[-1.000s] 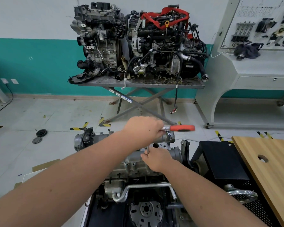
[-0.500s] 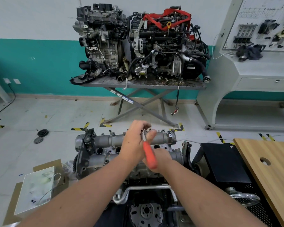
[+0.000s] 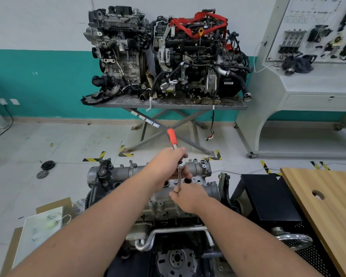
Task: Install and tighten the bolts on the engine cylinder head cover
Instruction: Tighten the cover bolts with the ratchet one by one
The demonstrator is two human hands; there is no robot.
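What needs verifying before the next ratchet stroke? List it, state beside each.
1. Left hand grips the ratchet near its head: ok.
2. Right hand steadies the extension bar low down: ok.
3. Extension stands roughly upright over the cylinder head cover: ok.
4. Socket seated on a bolt: cannot tell, the right hand hides it.
5. Handle's swing path free: ok, the orange grip points away over open floor.

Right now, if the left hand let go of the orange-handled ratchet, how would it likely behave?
The ratchet looks like stiff metal, probably heavy for its size. Perched on a thin upright extension, it seems top-heavy and might tip, unless the right hand steadies it.
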